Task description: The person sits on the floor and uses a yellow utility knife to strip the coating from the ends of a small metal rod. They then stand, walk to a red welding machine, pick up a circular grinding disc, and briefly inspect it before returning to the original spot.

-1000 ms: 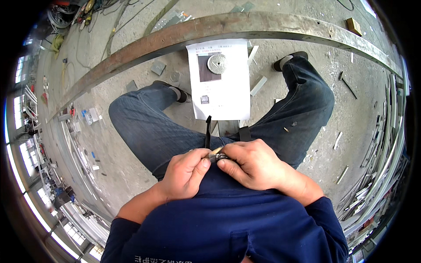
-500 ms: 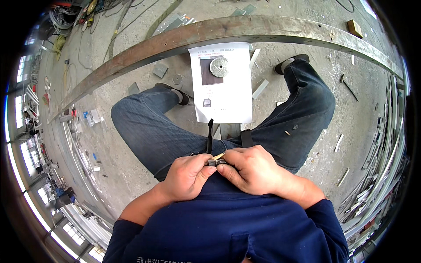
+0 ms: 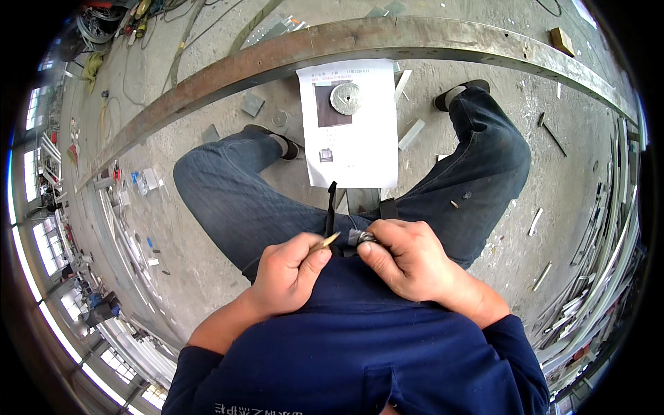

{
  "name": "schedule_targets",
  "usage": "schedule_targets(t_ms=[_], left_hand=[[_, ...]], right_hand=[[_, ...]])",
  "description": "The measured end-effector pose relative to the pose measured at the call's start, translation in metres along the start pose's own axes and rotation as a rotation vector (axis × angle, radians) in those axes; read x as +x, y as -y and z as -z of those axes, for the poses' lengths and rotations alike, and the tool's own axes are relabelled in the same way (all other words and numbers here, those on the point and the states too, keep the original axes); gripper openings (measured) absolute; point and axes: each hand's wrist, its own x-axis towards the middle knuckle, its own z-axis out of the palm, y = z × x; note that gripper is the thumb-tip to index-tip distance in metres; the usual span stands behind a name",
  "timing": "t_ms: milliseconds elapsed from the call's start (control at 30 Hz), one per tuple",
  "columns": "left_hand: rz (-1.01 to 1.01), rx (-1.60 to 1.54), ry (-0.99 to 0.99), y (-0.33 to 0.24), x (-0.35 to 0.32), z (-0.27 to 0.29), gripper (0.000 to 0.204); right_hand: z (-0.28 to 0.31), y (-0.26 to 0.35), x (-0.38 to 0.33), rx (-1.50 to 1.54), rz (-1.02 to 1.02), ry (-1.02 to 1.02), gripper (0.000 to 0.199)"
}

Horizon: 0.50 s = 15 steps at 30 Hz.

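Observation:
My left hand [image 3: 289, 271] is closed, with a short, thin, yellowish pointed stick [image 3: 330, 240] pinched between thumb and forefinger. Its tip points to the upper right; its kind is not clear. My right hand [image 3: 407, 257] is closed too, around a small grey metallic piece [image 3: 355, 237] with a dark curved part beside the thumb. The stick and the grey piece are a little apart, above my lap. A black strap [image 3: 332, 207] stands up just beyond the hands. Past it lies a printed paper sheet [image 3: 360, 152] with a round, speckled grey disc [image 3: 346, 98], holed at its centre, on top.
A long rusty metal beam [image 3: 332, 43] crosses beyond the sheet. Metal offcuts [image 3: 253, 104], a hammer-like tool [image 3: 551, 133] and a wooden block [image 3: 561, 42] lie on the concrete floor. Long metal profiles [image 3: 588, 277] are piled at the right; cables and tools sit at the far left.
My hands have drawn apart from touching. The yellowish stick came away with the left hand, the grey piece stays in the right. The view has shifted slightly.

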Motion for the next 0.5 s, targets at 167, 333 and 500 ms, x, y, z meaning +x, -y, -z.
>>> schedule_targets(t_ms=[167,333,500], left_hand=[[-0.084,0.025,0.064,0.0006,0.0055,0.0014,0.015],[-0.228,0.015,0.052,0.0033,0.0081,-0.0052,0.02],[-0.255,0.079,0.108,0.0044,0.0102,-0.0001,0.02]], right_hand=[[-0.0015,0.0004,0.0046,-0.089,0.04,0.184,0.028],[-0.0018,0.0013,0.0078,-0.069,0.009,0.25,0.029],[-0.0007,0.0029,0.0072,-0.061,0.008,0.264,0.028]])
